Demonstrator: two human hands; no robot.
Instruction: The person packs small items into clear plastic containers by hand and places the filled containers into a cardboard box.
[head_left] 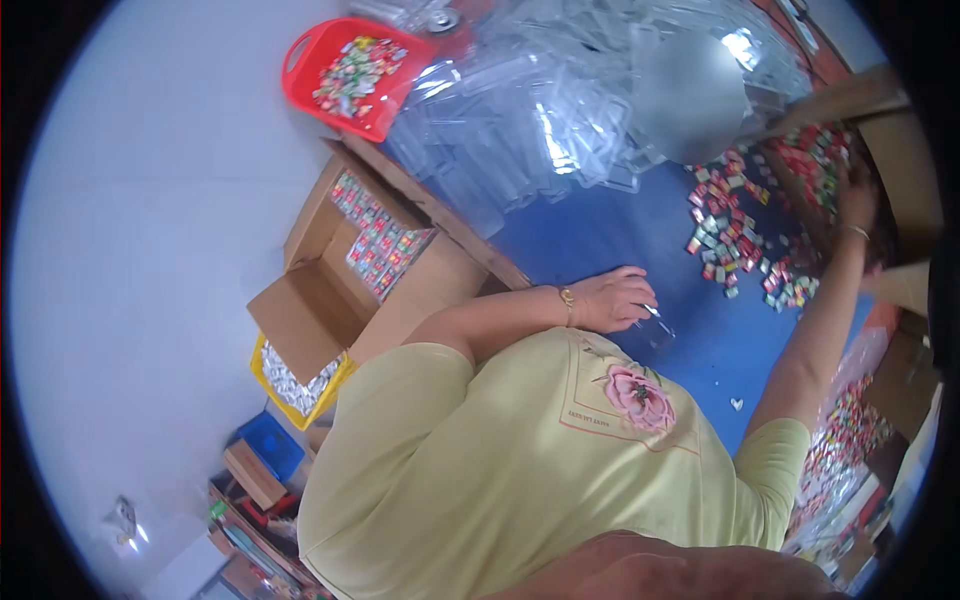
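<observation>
The left hand (pixel 611 301) is holding a clear container (pixel 657 328) in curled fingers on the blue tabletop (pixel 590 225), presumably for steadiness; the right hand (pixel 857 200), its closure and any grip not discernible, is resting in a cardboard box (pixel 905 165) of small colourful pieces (pixel 815 155), apparently placed within reach.

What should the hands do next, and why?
Maybe the right hand should pick up a few colorful pieces and bring them to the clear plastic container. That hand is down by the pieces in the cardboard box, and the left hand holds the container on the blue surface.
</observation>
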